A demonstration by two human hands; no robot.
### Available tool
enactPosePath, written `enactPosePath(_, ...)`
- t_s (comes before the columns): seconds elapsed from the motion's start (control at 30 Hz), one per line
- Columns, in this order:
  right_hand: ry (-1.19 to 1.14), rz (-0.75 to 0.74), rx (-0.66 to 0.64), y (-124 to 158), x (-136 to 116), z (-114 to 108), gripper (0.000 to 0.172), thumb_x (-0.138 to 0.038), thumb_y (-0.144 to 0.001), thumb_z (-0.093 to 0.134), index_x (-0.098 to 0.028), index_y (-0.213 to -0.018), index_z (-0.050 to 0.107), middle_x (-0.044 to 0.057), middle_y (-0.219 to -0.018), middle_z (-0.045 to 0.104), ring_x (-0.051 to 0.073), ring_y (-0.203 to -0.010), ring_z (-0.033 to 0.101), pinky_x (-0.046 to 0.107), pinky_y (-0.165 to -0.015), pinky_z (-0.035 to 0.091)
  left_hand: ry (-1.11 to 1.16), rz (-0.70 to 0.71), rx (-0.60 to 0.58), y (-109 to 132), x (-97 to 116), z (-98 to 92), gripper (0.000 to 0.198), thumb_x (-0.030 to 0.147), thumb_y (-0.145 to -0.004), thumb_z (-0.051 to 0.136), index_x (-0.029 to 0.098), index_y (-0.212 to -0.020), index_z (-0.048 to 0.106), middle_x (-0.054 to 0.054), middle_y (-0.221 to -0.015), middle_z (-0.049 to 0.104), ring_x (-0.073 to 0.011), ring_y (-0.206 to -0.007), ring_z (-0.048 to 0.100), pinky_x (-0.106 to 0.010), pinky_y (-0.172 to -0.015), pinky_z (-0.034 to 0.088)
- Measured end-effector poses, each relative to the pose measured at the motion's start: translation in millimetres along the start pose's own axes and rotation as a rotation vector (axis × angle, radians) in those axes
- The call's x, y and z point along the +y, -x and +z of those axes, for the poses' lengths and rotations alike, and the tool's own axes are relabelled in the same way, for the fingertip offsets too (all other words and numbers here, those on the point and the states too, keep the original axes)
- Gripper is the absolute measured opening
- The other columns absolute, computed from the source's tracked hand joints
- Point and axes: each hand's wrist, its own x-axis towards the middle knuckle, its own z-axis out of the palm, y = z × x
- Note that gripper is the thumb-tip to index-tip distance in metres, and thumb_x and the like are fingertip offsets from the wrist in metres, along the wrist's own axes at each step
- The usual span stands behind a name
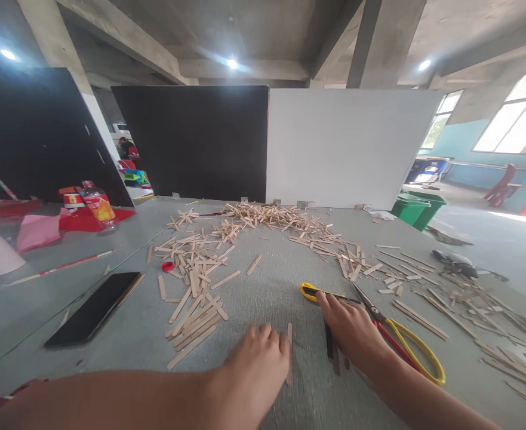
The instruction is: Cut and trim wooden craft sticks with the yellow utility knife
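My left hand (263,358) rests low on the grey table, its fingers curled beside an upright-lying wooden stick (290,334); whether it grips the stick is hard to tell. Farther right, my right hand (345,319) lies over the black part of a yellow utility knife (308,291), fingers bent down around it. Dark strips (329,340) show under that palm. Scissors with yellow and red handles (415,349) lie just right of my right hand. Many loose wooden sticks (195,322) are heaped to the left of my left hand.
Piled sticks (285,216) curve along the table's back, before black and white boards (334,143). A phone (95,307), a red cap (167,266) and a bottle (99,206) stand or lie left. Thin wood offcuts (477,304) spread across the right side.
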Motion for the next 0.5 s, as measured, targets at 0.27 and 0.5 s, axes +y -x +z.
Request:
enactPosePath(0.27, 0.023, 0.007, -0.043, -0.4, -5.3, -7.6, 0.064, 0.006, -0.071, 0.076, -0.012, -0.13, 0.059, 0.008, -0.101, 0.077, 0.024, -0.081, 0.078, 0.029, -0.059, 0.053, 0.115, 0.075, 0.13, -13.2, -36.3, -2.6, 0.037, 0.003, -0.059, 0.078, 0.017, -0.091, 0.065, -0.006, -0.091, 0.071, -0.0279, -0.086, 0.068, -0.038, -0.076, 0.057)
enactPosePath(0.5, 0.014, -0.016, -0.02, 0.4, -4.0, -13.1, 0.043, 0.002, -0.086, 0.066, -0.013, -0.126, 0.058, 0.008, -0.096, 0.075, 0.021, -0.077, 0.077, 0.027, -0.056, 0.05, 0.195, -0.301, 0.226, -71.3, -107.8, -3.8, 0.021, 0.031, -0.104, 0.066, 0.014, -0.117, 0.068, -0.007, -0.112, 0.071, -0.0217, -0.096, 0.071, -0.041, -0.086, 0.06)
